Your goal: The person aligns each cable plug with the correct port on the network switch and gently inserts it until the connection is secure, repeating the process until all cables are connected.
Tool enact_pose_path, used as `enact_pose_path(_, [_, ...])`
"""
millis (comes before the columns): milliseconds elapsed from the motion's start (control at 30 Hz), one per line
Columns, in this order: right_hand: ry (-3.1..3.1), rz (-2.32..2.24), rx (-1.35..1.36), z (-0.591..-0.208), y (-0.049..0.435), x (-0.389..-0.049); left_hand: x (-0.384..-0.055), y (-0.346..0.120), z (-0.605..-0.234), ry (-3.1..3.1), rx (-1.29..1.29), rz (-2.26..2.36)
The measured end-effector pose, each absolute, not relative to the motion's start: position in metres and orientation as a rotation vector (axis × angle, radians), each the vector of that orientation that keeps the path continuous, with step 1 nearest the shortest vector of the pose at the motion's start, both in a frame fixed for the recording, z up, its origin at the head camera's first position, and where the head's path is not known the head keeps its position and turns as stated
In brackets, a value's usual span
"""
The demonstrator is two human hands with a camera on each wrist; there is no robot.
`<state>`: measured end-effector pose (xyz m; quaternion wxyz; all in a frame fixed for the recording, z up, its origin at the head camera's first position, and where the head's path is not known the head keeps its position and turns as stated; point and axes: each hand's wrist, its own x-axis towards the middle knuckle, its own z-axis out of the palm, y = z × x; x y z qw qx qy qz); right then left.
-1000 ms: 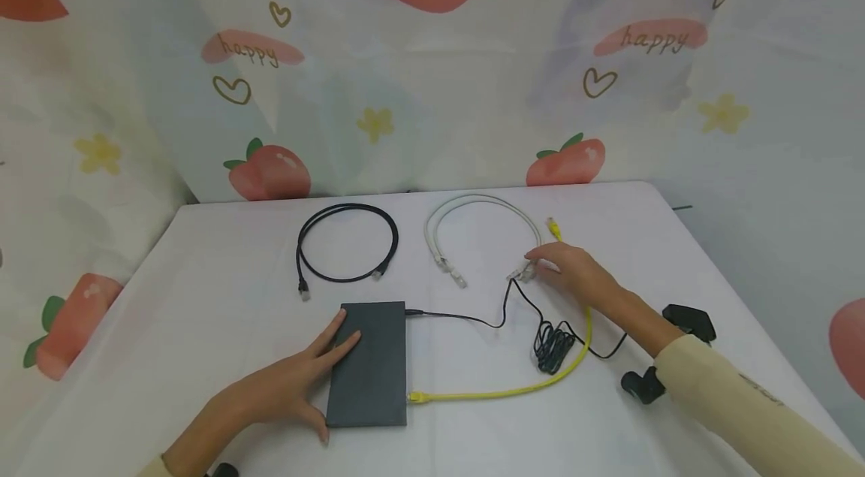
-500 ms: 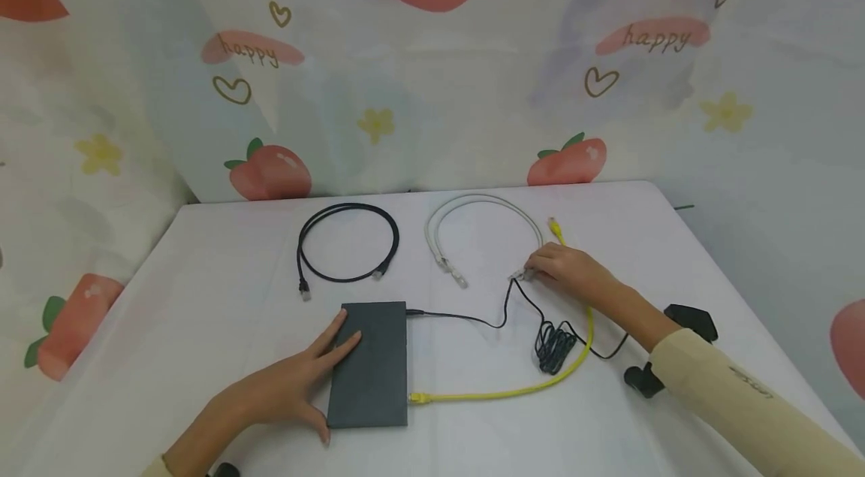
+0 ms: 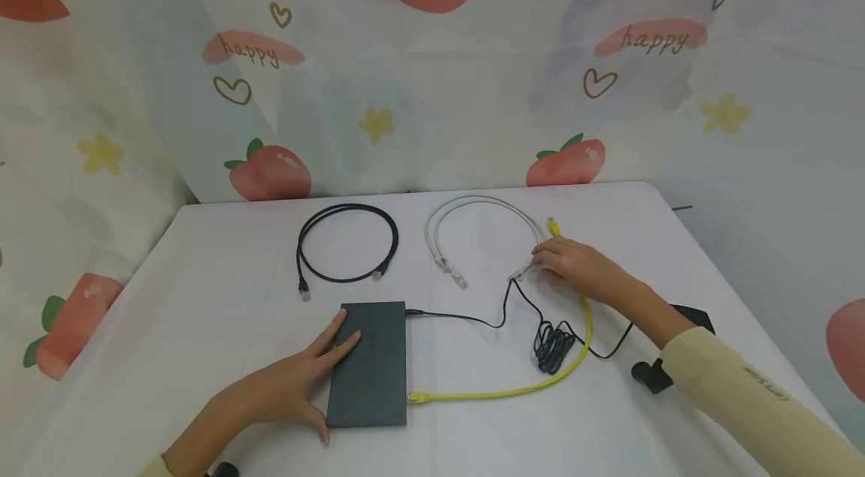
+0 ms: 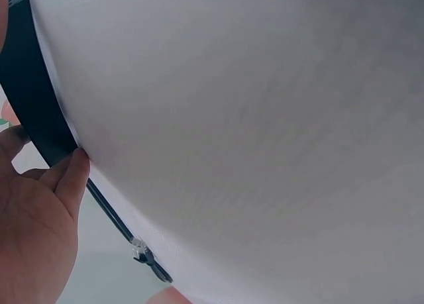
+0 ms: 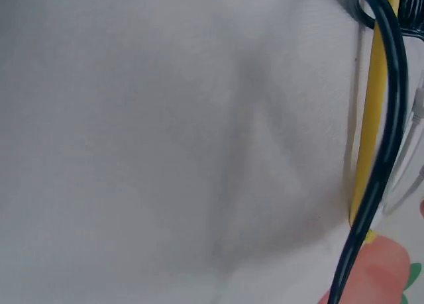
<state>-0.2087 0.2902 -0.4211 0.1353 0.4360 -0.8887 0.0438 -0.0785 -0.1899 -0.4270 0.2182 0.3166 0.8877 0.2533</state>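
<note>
A flat dark grey box point(image 3: 368, 364), its kind not plain, lies on the white table. Spread over its left edge, my left hand point(image 3: 277, 387) rests with fingers on top and the thumb at the near corner. In the left wrist view fingertips touch the box's edge point(image 4: 36, 85). My right hand point(image 3: 584, 270) is over the yellow network cable point(image 3: 500, 393), its bent fingers by the plugs of the grey network cable point(image 3: 466, 199). Whether they pinch anything is hidden. The yellow cable's near plug meets the box; its other plug point(image 3: 553, 227) shows beyond my hand.
A coiled black network cable point(image 3: 348, 280) lies at the back left. From the box's far right corner runs a thin black power cord point(image 3: 466, 318) with a bundled coil point(image 3: 553, 348). It leads toward a black block point(image 3: 699, 316), partly covered by my right arm. A printed cloth point(image 3: 419, 101) hangs behind.
My right hand has shifted slightly right and away from me, off the grey cable's plug. The left hand, box and cables look the same.
</note>
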Motion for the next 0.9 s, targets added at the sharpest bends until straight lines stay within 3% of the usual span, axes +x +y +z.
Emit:
enact_pose_path(433, [-2.404,0.272,1.301,-0.418,0.287,-0.213,-0.081,-0.192,-0.434,2.467,0.881,0.702])
enact_pose_path(900, [-2.101,0.477,0.834,-0.408,0.263,-0.233,-0.082,-0.193,-0.436,2.466,0.873,0.691])
